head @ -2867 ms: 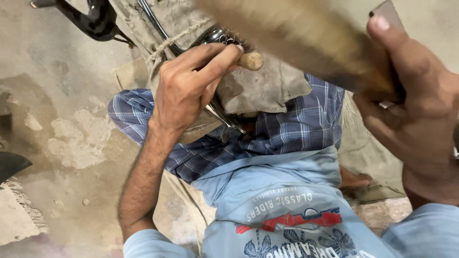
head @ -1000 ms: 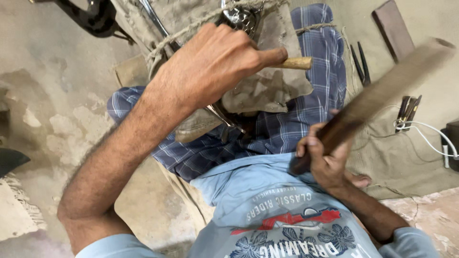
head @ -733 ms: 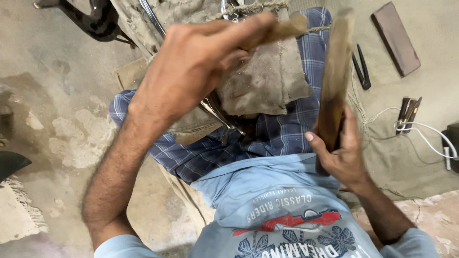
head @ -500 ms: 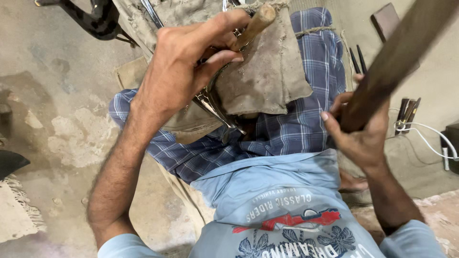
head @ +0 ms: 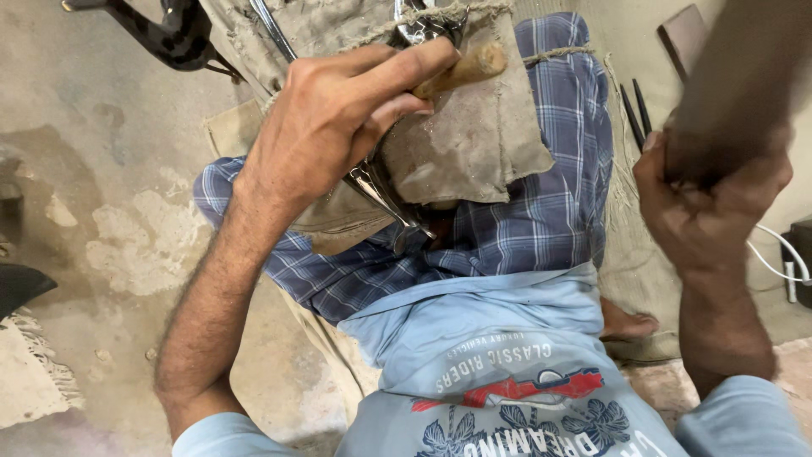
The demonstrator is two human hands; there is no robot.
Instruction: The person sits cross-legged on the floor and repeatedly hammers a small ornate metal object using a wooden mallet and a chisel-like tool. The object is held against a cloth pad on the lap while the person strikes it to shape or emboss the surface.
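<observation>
the left hand (head: 338, 127) is closed round a short wooden-handled tool (head: 463, 69), fingers pinching the handle, its working end hidden against a shiny metal piece (head: 420, 24) just beyond the fingertips. that piece lies on worn sacking (head: 474, 144) draped over the lap, directly under the left hand. the right hand (head: 706, 216) is clenched on a thick wooden stick (head: 740, 76), raised and blurred, well to the right of the tool. judged step: striking the held tool, with the stick at the top of a stroke. the next blow calls for a square landing on the handle end, clear of the left fingers, with the tool held steady.
</observation>
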